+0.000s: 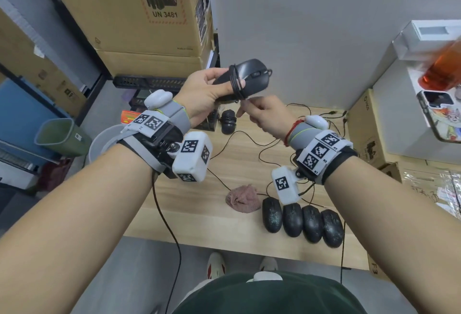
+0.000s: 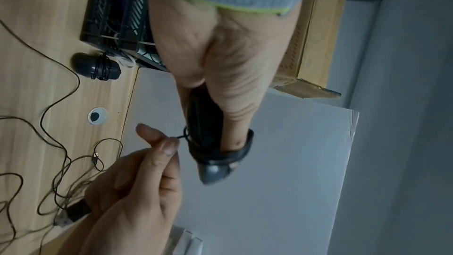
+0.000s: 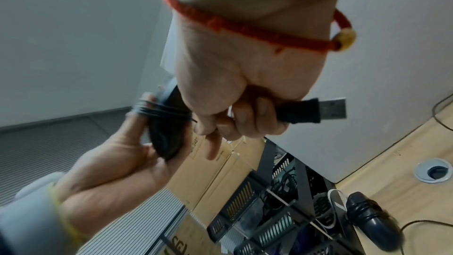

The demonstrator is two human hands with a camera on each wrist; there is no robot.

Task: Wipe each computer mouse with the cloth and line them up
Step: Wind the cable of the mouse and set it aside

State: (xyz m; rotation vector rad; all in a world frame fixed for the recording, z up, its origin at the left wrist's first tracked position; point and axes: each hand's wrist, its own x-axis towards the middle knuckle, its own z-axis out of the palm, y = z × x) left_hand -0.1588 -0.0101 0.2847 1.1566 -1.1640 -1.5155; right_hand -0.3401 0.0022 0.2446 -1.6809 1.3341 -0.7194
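My left hand (image 1: 202,94) holds a black mouse (image 1: 252,76) in the air above the far side of the wooden table (image 1: 199,214), its cable wound several times round the body. My right hand (image 1: 264,116) pinches the cable's free end just under the mouse, and its curled fingers hold the USB plug (image 3: 316,110). Another cable-wrapped mouse (image 1: 228,121) lies at the back of the table. Several black mice (image 1: 301,222) lie side by side near the front edge, with the crumpled pink cloth (image 1: 243,199) to their left.
Loose cables (image 1: 269,146) trail over the middle of the table. A black wire basket (image 2: 115,13) and cardboard boxes (image 1: 129,9) stand at the back left. On a white box (image 1: 409,114) at the right lie a phone (image 1: 441,114) and an orange bottle (image 1: 444,69).
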